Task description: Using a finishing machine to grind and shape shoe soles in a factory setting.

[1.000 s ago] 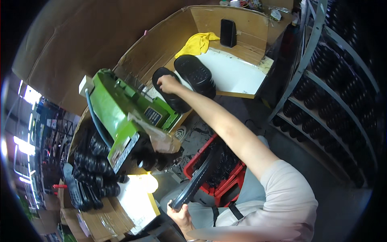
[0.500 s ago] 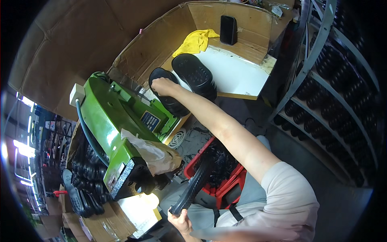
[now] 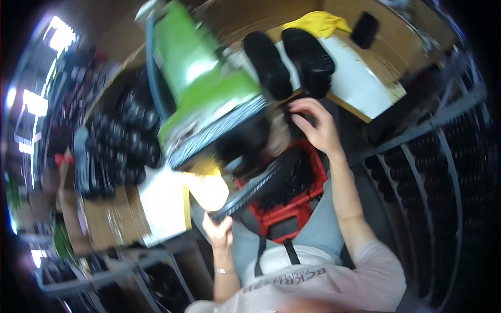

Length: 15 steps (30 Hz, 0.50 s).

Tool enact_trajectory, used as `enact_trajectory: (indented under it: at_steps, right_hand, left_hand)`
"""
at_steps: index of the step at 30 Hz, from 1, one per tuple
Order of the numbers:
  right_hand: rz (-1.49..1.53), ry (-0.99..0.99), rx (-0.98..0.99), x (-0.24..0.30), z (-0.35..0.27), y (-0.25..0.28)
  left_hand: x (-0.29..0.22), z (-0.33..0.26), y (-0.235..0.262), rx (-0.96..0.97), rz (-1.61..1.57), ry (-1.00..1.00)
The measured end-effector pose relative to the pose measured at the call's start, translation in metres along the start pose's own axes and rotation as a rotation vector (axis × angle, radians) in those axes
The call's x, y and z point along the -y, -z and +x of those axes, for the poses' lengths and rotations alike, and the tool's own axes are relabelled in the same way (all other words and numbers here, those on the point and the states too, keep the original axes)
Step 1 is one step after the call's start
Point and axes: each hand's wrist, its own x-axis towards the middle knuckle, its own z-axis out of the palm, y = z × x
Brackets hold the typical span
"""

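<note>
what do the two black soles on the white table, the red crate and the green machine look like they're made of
The two black soles look like matte moulded rubber or foam, with dull surfaces and a treaded edge on one. The red crate looks like rigid plastic, in one even colour with moulded walls. The green machine is probably painted metal, going by its glossy highlight, though motion blur leaves it uncertain. The white table looks smooth and laminated.

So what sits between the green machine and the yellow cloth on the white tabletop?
In the head view, two black shoe soles lie side by side between the green machine and the yellow cloth, on the white tabletop.
</note>
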Motion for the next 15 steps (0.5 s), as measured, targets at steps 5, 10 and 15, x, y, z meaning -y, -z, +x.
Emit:
enact_trajectory:
  at_steps: [5, 10, 15]
  right_hand:
    - [0.532, -0.347, 0.028, -0.008, -0.090, -0.008]
    - [0.384, -0.251, -0.291, 0.006, -0.093, -0.013]
    - [0.353, -0.199, -0.333, 0.007, -0.087, -0.010]
  left_hand:
    - [0.003, 0.028, -0.025, 0.104, -0.140, -0.013]
    - [-0.008, 0.032, -0.055, 0.191, -0.099, -0.044]
    - [-0.015, 0.042, -0.067, 0.261, -0.052, -0.208]
